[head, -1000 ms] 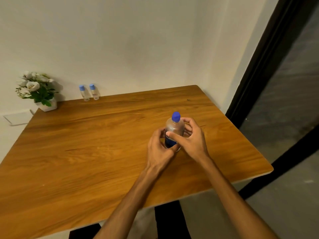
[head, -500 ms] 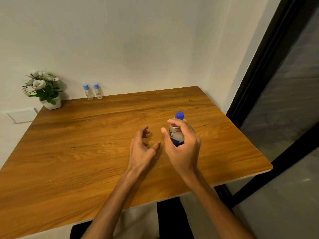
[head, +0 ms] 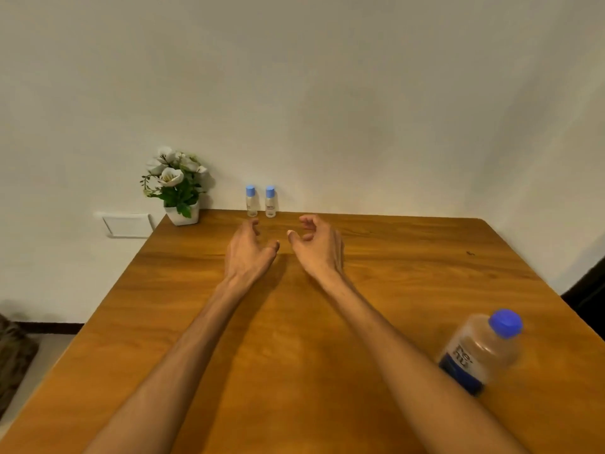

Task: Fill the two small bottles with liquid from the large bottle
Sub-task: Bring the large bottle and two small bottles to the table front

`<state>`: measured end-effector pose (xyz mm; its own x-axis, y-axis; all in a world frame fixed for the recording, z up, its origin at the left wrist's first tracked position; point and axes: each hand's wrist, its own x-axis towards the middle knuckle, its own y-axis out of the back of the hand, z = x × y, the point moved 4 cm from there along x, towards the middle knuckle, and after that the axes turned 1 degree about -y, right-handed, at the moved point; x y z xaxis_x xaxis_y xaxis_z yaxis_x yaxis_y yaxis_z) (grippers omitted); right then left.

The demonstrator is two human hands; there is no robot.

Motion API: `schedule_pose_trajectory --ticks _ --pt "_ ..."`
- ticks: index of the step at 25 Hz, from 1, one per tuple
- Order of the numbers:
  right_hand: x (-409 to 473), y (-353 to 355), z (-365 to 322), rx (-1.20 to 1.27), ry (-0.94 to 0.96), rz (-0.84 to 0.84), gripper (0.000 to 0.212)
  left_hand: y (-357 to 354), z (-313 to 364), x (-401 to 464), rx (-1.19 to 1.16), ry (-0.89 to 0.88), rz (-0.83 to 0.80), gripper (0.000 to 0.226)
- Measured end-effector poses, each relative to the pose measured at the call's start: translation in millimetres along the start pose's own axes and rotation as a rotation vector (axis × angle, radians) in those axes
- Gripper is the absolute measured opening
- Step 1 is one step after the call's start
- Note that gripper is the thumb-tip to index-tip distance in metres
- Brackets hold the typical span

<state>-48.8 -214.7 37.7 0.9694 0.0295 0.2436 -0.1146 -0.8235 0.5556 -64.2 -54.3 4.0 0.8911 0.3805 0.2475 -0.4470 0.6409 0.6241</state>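
Both the left hand [head: 247,253] and the right hand [head: 319,245] are spread open and empty, just before the two small clear blue-capped bottles [head: 261,201] beside the white flower pot [head: 183,215]. These light bottles could be knocked over by the curled fingers. The large clear blue-capped bottle [head: 481,350] is left far from the pot, near the right forearm, which could tip it.

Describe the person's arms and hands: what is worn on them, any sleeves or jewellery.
Both forearms are bare as far as the frame shows, with no sleeves in view. The left hand and right hand carry no gloves, and no watch, bracelet or ring is visible.
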Motion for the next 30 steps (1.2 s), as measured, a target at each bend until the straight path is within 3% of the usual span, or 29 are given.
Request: schedule_pose_trajectory --ticks 6,12,15,19,24,30 --pt "124 -101 3 -0.1 -0.094 -0.084 0.061 -13 -47 136 0.077 0.096 0.091 0.069" --pt "164 -146 27 -0.111 -0.1 0.008 0.03 -34 -80 173 -0.045 0.034 0.131 0.042" --pt "153 -137 34 -0.07 -0.104 0.04 0.027 -36 -77 160 -0.073 0.031 0.145 0.031" --pt "90 -89 32 0.01 -0.084 0.052 0.026 -24 -57 90 -0.187 0.04 0.143 0.036" --pt "-72 9 57 -0.018 -0.13 0.03 0.021 -3 -12 -89 -0.344 0.115 0.07 0.029" --pt "-208 81 74 -0.036 -0.092 -0.023 0.02 1 13 -226 -0.318 0.13 0.051 0.03"
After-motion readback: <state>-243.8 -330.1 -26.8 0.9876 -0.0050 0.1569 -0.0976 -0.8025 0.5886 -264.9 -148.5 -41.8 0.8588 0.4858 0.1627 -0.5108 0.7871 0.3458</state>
